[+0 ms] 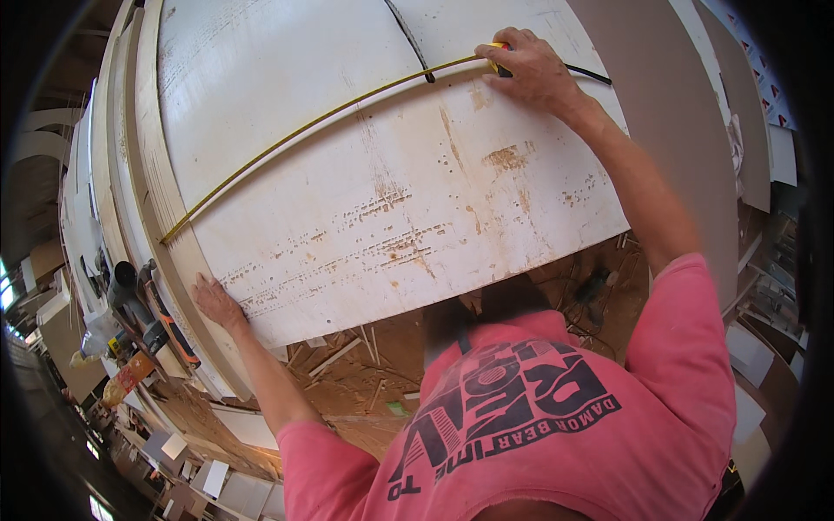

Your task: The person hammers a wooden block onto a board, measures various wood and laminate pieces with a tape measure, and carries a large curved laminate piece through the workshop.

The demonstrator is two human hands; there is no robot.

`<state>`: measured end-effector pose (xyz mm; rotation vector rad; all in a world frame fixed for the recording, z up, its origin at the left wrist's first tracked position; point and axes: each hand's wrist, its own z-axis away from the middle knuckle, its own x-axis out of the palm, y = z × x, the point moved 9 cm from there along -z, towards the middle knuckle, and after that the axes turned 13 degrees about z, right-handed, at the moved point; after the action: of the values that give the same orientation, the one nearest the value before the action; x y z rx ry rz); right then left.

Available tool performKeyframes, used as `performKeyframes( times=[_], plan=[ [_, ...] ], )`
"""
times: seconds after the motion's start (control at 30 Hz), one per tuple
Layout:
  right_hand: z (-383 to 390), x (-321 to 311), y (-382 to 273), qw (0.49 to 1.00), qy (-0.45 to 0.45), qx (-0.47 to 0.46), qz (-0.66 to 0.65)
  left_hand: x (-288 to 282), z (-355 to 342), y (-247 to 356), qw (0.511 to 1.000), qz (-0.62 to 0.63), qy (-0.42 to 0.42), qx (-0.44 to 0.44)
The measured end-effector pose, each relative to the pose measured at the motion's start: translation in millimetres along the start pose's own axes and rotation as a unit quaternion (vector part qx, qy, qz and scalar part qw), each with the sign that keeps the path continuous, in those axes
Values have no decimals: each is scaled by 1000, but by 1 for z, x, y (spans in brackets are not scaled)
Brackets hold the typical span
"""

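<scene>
My right hand grips a yellow and black tape measure near the top of the view. Its yellow blade runs down leftward across a scuffed white board, reaching the light wooden strips along the left side. My left hand lies with fingers spread on the board's left edge, below the blade's far end. A dark cord or strip crosses the upper part of the board toward the blade.
Hand tools and bottles sit along the left edge. A grey-brown panel stands at the right. Below the board, the floor is strewn with wood offcuts and cables. More sheet material lies around.
</scene>
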<state>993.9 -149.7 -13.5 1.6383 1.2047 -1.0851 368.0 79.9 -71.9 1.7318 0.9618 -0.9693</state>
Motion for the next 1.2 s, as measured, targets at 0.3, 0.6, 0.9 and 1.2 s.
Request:
performKeyframes(
  times=[0.3,0.6,0.9,1.2],
  plan=[
    [-13,-4,-8,997,-52,10,-57,-15,13,-5,980,-44,-49,-190],
    [-6,-8,-21,995,-84,17,-50,-149,148,-52,939,92,222,-244],
    [-3,8,-17,992,-111,61,-8,-114,267,-301,544,551,319,-547],
    [11,25,-8,993,-115,37,8,-119,198,-317,567,578,390,-438]
  ],
)
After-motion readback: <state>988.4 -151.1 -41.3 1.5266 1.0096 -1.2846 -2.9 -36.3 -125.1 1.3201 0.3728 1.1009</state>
